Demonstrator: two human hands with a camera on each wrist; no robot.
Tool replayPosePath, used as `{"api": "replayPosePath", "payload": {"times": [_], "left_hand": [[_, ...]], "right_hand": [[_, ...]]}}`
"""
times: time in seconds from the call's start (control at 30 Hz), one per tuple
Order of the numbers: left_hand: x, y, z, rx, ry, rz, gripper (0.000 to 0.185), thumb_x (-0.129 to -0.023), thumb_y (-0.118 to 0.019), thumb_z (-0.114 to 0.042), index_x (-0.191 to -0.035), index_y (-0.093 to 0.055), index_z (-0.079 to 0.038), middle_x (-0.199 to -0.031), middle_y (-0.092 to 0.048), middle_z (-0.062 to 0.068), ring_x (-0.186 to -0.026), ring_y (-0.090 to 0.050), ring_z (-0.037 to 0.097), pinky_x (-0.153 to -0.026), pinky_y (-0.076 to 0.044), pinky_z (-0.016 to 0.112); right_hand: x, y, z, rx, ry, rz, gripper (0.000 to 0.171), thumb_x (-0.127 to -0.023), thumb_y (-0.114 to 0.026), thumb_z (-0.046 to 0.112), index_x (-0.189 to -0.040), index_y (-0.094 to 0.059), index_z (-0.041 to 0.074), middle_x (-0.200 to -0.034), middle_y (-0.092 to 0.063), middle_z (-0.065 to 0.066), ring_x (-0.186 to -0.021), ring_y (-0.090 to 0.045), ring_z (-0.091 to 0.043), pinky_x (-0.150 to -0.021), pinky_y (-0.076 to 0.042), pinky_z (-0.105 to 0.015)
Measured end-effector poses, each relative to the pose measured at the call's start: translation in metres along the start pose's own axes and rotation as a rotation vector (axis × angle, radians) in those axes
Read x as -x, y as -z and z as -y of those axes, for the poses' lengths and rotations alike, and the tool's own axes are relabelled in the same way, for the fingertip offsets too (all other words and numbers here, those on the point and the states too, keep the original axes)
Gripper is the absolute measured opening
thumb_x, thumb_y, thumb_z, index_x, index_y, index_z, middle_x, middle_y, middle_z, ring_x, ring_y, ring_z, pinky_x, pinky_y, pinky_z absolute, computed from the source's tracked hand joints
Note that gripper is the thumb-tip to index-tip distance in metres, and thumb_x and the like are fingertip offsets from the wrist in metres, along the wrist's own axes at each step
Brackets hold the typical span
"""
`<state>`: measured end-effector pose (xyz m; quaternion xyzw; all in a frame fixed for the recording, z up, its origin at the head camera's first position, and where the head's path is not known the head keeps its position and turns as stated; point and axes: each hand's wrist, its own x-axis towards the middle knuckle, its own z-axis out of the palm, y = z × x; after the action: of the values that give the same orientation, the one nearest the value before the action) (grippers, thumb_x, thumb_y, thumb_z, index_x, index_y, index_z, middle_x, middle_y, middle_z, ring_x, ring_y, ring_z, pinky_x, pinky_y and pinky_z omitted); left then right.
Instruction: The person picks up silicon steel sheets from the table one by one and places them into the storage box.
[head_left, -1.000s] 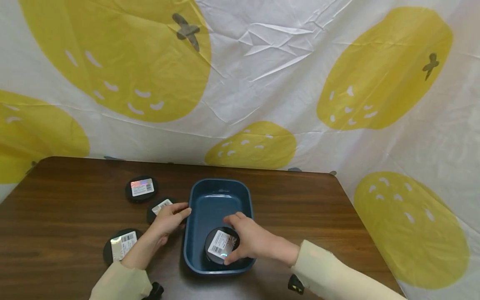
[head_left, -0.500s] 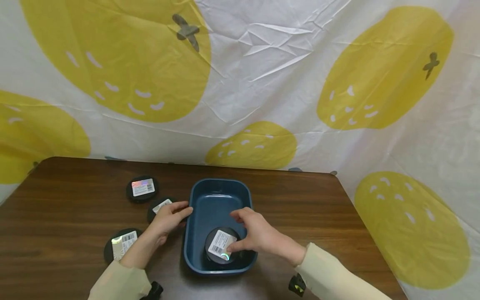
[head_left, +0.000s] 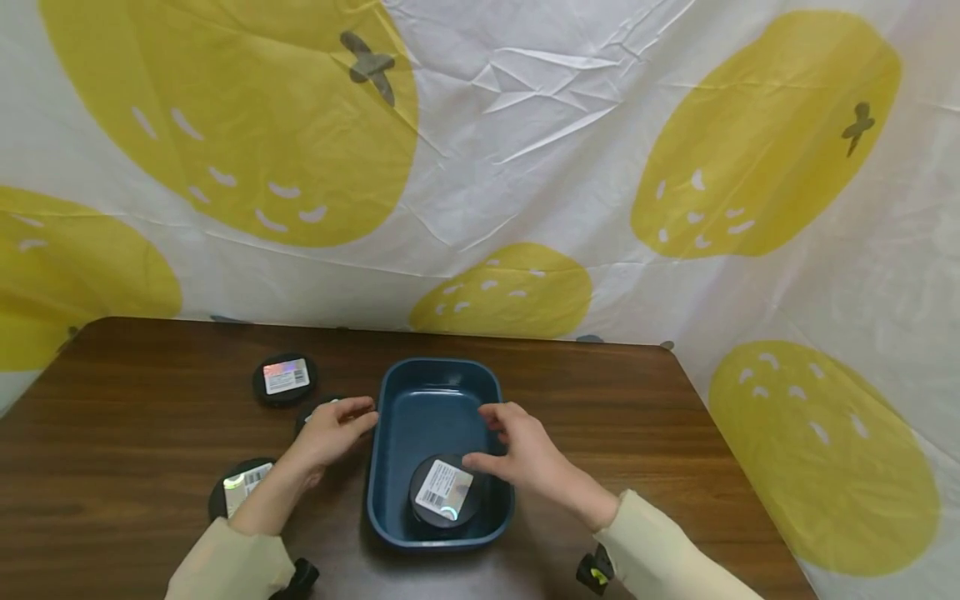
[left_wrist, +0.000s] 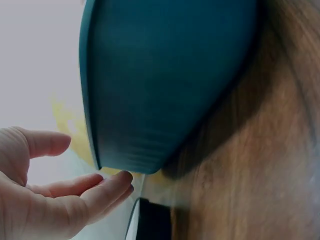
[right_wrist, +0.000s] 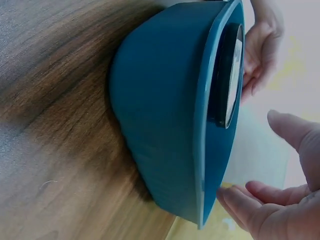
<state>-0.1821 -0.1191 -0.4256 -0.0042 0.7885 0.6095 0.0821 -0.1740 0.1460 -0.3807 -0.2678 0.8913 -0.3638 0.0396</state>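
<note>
Looking down from the head camera, I see a dark blue tub (head_left: 390,492) on the wooden table (head_left: 150,392), with one black round tin (head_left: 444,491) lying label-up in its near end. My right hand (head_left: 517,450) hovers over the tub just beside that tin, fingers loosely spread and relaxed, gripping nothing; the right wrist view shows the fingertips (right_wrist: 240,197) close to the tub's rim (right_wrist: 207,150) with a gap between them and the tin (right_wrist: 227,75). My left hand (head_left: 330,429) rests at the tub's left wall, fingers straight and slack, holding nothing; in the left wrist view the fingers (left_wrist: 107,185) sit right at the edge of the tub (left_wrist: 165,80), though I cannot tell whether they actually touch it.

Three more tins lie outside, to the left: one mostly hidden under my left hand (head_left: 318,410), one further back (head_left: 283,377), and one at the near edge (head_left: 240,487) beside my left sleeve (head_left: 225,567).

To do this step well, I judge the right hand should clear the tub straight upward so a fingertip doesn't drag the seated tin. The nearest loose tin is the one under my left palm; I would pinch it by its rim, keep it flat, and lay it in the open far end instead of stacking. The tub looks light, so steadying its wall seems wise.
</note>
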Motion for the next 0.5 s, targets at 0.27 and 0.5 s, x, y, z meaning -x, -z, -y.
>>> {"api": "replayPosePath", "payload": {"times": [0.27,0.5], "left_hand": [[-0.001,0.015,-0.005,-0.088,-0.032,-0.026,0.058,-0.085,-0.068,-0.015,-0.129,-0.045,0.015,-0.127,-0.051,0.03,-0.117,-0.051,0.039,-0.095,-0.042,0.045],[0.001,0.035,-0.009,-0.217,-0.078,-0.008,0.07,-0.08,-0.074,-0.021,-0.131,-0.042,0.014,-0.131,-0.047,0.031,-0.121,-0.044,0.045,-0.094,-0.042,0.047]], "right_hand": [[0.001,0.001,-0.013,0.048,-0.027,-0.157,0.056,-0.077,-0.076,0.013,-0.121,-0.051,-0.013,-0.11,-0.056,-0.025,-0.099,-0.056,-0.035,-0.084,-0.048,-0.043],[0.001,-0.001,-0.024,0.012,-0.075,-0.185,0.05,-0.08,-0.073,0.012,-0.118,-0.052,-0.013,-0.108,-0.057,-0.024,-0.101,-0.056,-0.036,-0.086,-0.048,-0.044]]}}
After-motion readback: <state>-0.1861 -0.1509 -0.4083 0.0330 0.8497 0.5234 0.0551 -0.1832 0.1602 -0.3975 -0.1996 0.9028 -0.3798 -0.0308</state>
